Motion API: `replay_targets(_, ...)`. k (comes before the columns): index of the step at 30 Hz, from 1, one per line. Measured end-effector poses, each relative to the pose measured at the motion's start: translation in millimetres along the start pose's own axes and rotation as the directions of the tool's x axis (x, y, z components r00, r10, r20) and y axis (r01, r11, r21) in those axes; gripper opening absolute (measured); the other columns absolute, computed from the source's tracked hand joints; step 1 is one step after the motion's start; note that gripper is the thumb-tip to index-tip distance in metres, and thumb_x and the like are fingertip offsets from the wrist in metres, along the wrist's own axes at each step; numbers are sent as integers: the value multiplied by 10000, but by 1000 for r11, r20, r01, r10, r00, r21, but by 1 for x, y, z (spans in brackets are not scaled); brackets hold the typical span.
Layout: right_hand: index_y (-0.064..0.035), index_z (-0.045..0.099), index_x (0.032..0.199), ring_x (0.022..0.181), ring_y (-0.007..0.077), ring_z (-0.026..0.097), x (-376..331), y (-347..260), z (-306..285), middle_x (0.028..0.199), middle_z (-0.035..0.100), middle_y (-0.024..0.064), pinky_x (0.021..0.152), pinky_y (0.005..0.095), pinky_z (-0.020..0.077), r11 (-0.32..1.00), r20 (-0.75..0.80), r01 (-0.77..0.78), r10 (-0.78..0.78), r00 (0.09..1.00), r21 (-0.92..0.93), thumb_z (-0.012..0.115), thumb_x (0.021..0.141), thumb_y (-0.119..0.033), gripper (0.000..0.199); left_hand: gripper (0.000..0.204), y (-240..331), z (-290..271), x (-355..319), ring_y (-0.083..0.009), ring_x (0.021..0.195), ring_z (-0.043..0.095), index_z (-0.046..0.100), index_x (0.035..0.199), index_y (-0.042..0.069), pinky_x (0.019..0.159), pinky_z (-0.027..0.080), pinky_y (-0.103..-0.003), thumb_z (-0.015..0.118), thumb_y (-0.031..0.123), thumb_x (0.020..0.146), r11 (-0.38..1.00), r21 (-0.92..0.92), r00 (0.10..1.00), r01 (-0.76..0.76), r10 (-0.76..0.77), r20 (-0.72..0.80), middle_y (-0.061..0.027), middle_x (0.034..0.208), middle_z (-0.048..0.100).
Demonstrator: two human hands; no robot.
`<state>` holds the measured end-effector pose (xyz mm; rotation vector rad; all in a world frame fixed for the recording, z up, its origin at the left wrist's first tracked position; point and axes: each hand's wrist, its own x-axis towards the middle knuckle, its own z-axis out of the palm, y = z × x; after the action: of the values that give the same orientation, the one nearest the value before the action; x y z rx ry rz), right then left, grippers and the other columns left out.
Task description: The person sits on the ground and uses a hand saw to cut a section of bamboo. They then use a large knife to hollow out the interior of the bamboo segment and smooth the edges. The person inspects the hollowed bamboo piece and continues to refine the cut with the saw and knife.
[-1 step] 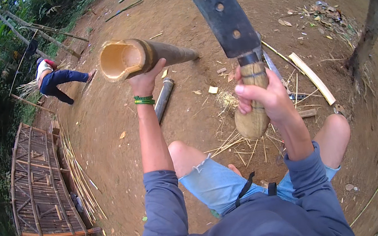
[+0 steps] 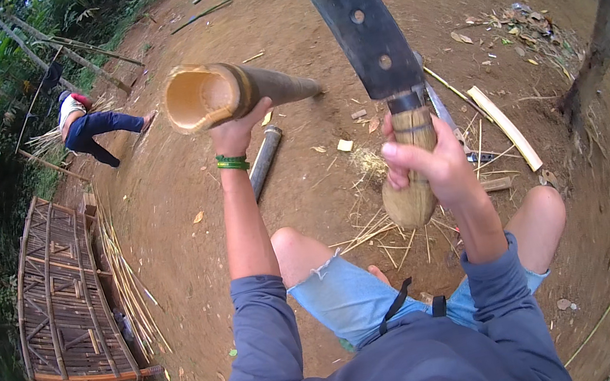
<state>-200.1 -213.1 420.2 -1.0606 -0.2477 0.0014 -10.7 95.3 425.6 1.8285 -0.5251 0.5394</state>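
Unchanged: left hand [image 2: 237,131] grips bamboo culm [image 2: 227,92]; right hand [image 2: 427,160] clenches raised machete [image 2: 370,47].

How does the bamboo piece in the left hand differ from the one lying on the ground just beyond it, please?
The held bamboo piece is pale tan; the ground piece is grey and darker. The held one looks thicker, its hollow cut end facing the camera, propped up by the left hand; the ground piece lies flat, untouched. Both are round bamboo lengths.
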Motion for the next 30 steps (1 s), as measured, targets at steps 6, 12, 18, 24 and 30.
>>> replay_targets(6, -19, 614, 1102, 717, 85, 610, -33, 24, 6, 789, 641, 8, 673, 277, 499, 961, -60, 46, -65, 996, -273, 819, 887, -193, 345, 883, 10, 14, -5, -237, 1303, 573, 555, 1405, 65, 1145, 465, -414, 976, 157, 634, 944, -110, 906, -311, 330, 265, -88, 1399, 604)
replay_targets(12, -8, 626, 1034, 701, 115, 664, -71, 47, -4, 762, 692, 55, 655, 292, 509, 905, -74, 26, -63, 995, -426, 848, 851, -199, 345, 946, 6, 56, -89, -263, 1323, 571, 479, 1430, 77, 1147, 461, -427, 989, 241, 650, 929, -19, 925, -368, 369, 88, -125, 1409, 588)
replay_targets(18, 20, 609, 1075, 664, 115, 668, -121, 72, -27, 749, 696, 43, 646, 273, 524, 902, -93, -30, -11, 996, -431, 870, 850, -316, 482, 349, -21, 75, -139, -379, 1329, 600, 556, 1342, 47, 1178, 412, -596, 610, 56, 997, 867, 2, 865, -499, 498, 70, -196, 1365, 652)
replay_targets(24, 4, 543, 1109, 634, 124, 595, -154, 94, -37, 722, 614, 46, 564, 272, 480, 940, -97, -67, 36, 995, -336, 849, 826, -609, 741, 457, -10, 100, -158, -397, 1308, 616, 582, 1327, 57, 1177, 407, -615, 736, 87, 897, 873, 64, 874, -483, 477, 93, -188, 1355, 660)
replay_targets(30, 9, 596, 1096, 621, 118, 614, -167, 86, -33, 687, 645, 16, 837, 270, 468, 918, -126, -112, 69, 990, -381, 762, 884, -648, 710, 589, -5, 110, -154, -403, 1301, 618, 599, 1334, 61, 1174, 410, -606, 834, 164, 804, 869, 61, 870, -490, 484, 97, -170, 1362, 656)
